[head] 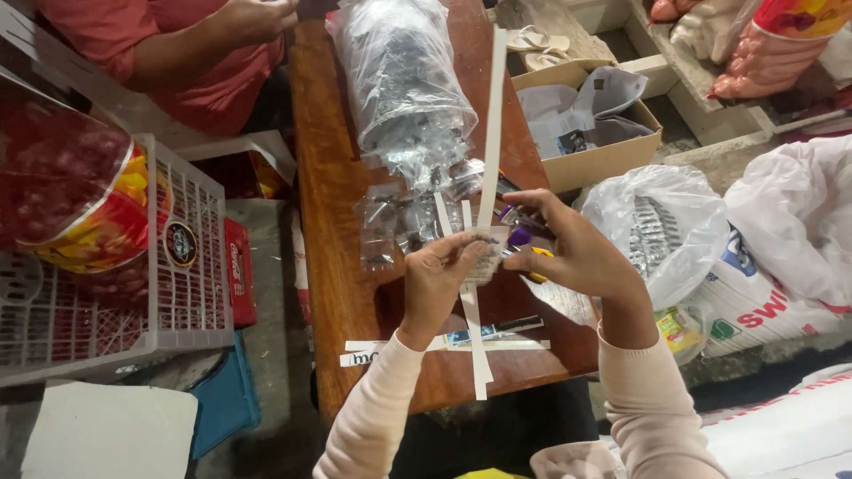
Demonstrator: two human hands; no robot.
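Near the middle of the frame, above a brown wooden table (337,177), the left hand (439,279) and the right hand (577,253) pinch a small clear packet (486,253) between narrow fingers, together with a long white paper strip (493,115) rising toward the top. Both look light, thin and floppy, probably slippery; edges seem the best hold. A big clear plastic bag (404,84) of packets lies at upper centre. A white crate (191,257) stands left, a cardboard box (603,160) upper right, white sacks (790,213) far right.
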